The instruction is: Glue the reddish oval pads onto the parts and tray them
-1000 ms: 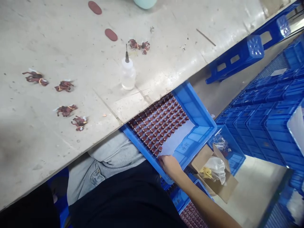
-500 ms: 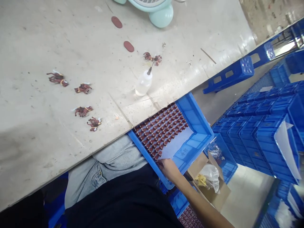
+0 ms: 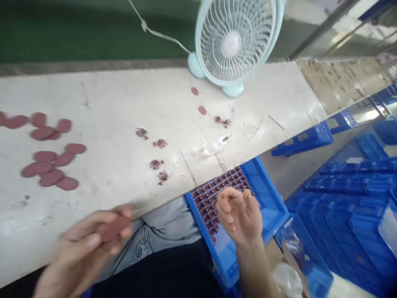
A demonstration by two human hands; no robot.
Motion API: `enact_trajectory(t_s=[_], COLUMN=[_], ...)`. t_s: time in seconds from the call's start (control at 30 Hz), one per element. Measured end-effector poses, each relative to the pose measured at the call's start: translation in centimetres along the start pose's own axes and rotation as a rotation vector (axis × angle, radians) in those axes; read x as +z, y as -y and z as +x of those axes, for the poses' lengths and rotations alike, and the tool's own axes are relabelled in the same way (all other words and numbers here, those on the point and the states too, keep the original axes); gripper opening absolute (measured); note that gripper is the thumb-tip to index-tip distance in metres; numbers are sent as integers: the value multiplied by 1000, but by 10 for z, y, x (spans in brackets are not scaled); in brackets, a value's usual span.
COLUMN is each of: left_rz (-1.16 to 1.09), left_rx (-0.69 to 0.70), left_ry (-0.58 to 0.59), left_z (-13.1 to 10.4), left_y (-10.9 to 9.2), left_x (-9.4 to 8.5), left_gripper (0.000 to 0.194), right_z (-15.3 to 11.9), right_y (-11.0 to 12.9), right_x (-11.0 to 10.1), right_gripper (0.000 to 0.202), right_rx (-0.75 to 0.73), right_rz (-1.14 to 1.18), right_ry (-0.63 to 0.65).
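Note:
My left hand (image 3: 79,248), blurred by motion at the front edge of the table, holds a reddish-brown oval base (image 3: 113,229) between thumb and fingers. With its palm turned up and fingers loosely curled apart, my right hand (image 3: 240,215) is open above the blue crate (image 3: 273,209). No object shows in it. Rows of small brown figures on bases (image 3: 207,203) fill part of that crate, partly hidden by the hand. Several small brown horse figurines (image 3: 159,143) lie on the table between the hands and the fan.
Loose oval bases (image 3: 51,177) lie on the left of the table (image 3: 108,103). A white bottle with a dark tip (image 3: 218,143) lies near the front edge. A pale blue fan (image 3: 231,43) stands at the back. Stacked blue crates (image 3: 344,198) and a stool (image 3: 316,136) are at the right.
My left hand has come into view with an oval base. My right hand has risen from the crate's near corner and turned palm up. The view has swung up and left.

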State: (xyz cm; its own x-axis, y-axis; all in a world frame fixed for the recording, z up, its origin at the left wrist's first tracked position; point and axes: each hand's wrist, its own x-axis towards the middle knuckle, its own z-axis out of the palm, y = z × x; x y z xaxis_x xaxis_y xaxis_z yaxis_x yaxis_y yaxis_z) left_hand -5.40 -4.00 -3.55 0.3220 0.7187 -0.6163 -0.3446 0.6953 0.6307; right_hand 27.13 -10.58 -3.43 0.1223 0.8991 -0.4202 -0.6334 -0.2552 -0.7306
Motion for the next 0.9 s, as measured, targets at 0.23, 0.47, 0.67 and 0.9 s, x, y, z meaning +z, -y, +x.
enact_trajectory(t_s=[0.23, 0.47, 0.67, 0.9], left_rz=[-278, -388, -402, -374], left_rx=[-16, 19, 36, 36], left_ry=[8, 141, 155, 117], left_z=[3, 8, 11, 9], left_y=[18, 28, 24, 22], left_x=[46, 37, 48, 51], left_gripper=[21, 21, 23, 23], right_z=[91, 104, 28, 13], right_y=[-7, 18, -23, -57], right_x=[51, 64, 112, 126], right_gripper=[77, 34, 32, 25], right_rx=[107, 123, -336, -552], right_rz=[931, 726, -230, -561], right_ry=[419, 393, 59, -142])
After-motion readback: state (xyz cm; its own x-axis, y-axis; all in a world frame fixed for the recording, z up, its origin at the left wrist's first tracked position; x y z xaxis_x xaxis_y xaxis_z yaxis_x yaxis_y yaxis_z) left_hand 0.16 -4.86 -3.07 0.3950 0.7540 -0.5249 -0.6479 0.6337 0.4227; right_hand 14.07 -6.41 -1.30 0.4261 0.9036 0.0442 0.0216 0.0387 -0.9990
